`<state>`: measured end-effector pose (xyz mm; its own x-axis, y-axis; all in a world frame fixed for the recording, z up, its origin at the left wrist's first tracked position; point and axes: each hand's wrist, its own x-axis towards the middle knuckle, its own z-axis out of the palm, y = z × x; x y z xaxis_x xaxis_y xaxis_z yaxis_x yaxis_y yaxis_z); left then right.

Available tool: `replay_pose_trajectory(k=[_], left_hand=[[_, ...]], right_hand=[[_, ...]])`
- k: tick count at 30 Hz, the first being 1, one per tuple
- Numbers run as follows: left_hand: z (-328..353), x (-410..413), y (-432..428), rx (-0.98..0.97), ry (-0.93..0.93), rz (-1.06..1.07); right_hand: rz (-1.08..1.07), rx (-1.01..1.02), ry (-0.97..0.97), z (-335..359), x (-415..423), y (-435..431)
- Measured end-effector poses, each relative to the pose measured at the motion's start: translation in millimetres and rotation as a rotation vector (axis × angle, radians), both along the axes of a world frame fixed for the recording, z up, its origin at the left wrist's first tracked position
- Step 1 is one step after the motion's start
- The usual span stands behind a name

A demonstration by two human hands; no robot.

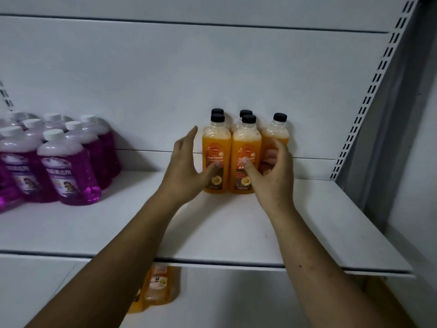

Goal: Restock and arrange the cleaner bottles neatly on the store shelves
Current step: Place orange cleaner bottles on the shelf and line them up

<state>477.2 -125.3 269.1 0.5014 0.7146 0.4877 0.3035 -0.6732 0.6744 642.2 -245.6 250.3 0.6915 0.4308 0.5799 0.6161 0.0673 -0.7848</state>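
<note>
The left hand [186, 162] is spread open, thumb touching smooth cylindrical orange bottles [216, 147], black-capped, upright at the rear of the white matte shelf [220, 233]. The right hand [275, 169] is half-curled, thumb pressing one; grip indeterminate.

Five orange floor cleaner bottles [247, 143] with black caps stand upright against the back wall of the white shelf [236, 233]: a front left bottle [216, 147] and a front right bottle [246, 150] touching, two directly behind, and a fifth bottle [279, 131] just right. Purple cleaner bottles [68, 171] with white caps cluster far left. More orange bottles [158, 287] lie below.
</note>
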Motion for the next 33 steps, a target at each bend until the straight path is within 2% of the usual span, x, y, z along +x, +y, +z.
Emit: replay_pose_trajectory(k=[2,4,9,15,20,24,27,29,33], left_hand=[[11.9,-21.8,-9.2,0.161,0.074,0.033],[16.8,-46.4,-23.6,0.234,0.111,0.05],[6.0,-111.5,-74.3,0.286,0.152,0.145],[-26.2,-187.7,-125.8,0.259,0.215,0.287],[-71.1,-236.3,-142.3,0.135,0.27,0.373],[-128.6,-255.2,-118.9,0.021,0.336,0.365],[-183.4,-262.1,-81.7,-0.146,0.412,0.349],[-221.6,-263.3,-51.7,-0.26,0.44,0.326],[-291.4,-246.4,3.6,-0.456,0.499,0.318]], right_hand=[[0.023,0.004,-0.086,13.8,-11.8,-14.4],[0.082,-0.031,-0.182,25.3,-29.3,-29.7],[0.299,-0.078,-0.308,23.0,-84.1,-66.0],[0.601,-0.117,-0.329,-19.4,-140.1,-86.0],[0.796,-0.083,-0.325,-66.0,-171.7,-87.9],[0.798,-0.114,-0.338,-116.0,-189.6,-67.4],[0.777,-0.121,-0.34,-157.7,-198.6,-46.3],[0.744,-0.251,-0.226,-185.9,-201.3,-26.1],[0.544,-0.709,0.065,-267.7,-197.1,28.9]])
